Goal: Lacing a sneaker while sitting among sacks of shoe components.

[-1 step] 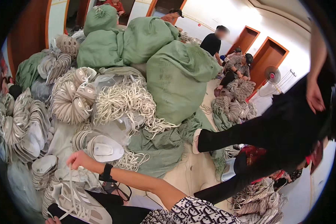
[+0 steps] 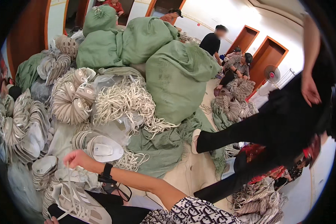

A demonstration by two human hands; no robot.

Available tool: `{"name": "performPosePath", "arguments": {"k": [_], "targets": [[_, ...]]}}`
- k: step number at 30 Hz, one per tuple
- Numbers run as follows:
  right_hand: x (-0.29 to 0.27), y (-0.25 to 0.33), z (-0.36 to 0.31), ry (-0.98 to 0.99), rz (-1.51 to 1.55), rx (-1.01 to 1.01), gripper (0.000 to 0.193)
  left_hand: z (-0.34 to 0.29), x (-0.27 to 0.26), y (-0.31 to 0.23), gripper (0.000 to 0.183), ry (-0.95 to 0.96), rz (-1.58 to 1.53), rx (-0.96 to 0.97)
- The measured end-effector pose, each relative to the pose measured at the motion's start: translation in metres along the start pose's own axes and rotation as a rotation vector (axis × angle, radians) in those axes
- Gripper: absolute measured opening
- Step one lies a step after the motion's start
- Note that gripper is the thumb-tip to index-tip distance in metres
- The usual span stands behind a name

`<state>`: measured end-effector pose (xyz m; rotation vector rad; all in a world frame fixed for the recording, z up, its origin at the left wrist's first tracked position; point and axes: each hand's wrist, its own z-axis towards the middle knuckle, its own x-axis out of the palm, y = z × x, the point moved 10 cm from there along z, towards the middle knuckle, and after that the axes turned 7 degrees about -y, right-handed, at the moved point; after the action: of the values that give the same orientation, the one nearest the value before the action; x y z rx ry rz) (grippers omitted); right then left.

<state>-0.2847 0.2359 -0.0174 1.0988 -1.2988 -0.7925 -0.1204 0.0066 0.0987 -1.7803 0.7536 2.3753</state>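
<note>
A beige and grey shoe upper (image 2: 87,209) lies over my black-clad leg at the lower left, with a pale shoelace (image 2: 70,186) threaded through its eyelets. My right hand (image 2: 78,158) pinches one end of the lace above the upper and holds it taut; a black strap (image 2: 106,172) circles that wrist. My left hand (image 2: 51,221) shows only in part at the lower edge, beside the upper. Its fingers close on the other stretch of lace. Stacked uppers (image 2: 44,168) sit just beyond the upper.
A heap of loose laces (image 2: 125,99) and bundled uppers (image 2: 72,102) lie ahead, before large green sacks (image 2: 179,82). A person in black trousers (image 2: 242,136) stands close on my right. More bundles (image 2: 257,201) lie at lower right; other people sit farther back.
My right hand has shifted slightly left, still pinching the lace. The standing person's hanging hand and foot have moved a little to the left.
</note>
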Motion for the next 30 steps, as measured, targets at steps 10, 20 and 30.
{"name": "performPosePath", "arguments": {"k": [10,20,30], "targets": [[-0.037,0.117,-0.006,0.048,0.410,-0.265,0.032,-0.029,0.068,0.042,0.022,-0.293,-2.228,-0.984],[-0.232,0.254,-0.031,-0.504,0.352,-0.557,0.026,-0.038,0.053,0.047,0.022,-0.273,-1.888,-0.938],[-0.330,0.319,-0.084,-0.778,0.153,-0.716,0.019,-0.091,0.050,0.115,0.023,-0.466,-1.685,-1.007]]}}
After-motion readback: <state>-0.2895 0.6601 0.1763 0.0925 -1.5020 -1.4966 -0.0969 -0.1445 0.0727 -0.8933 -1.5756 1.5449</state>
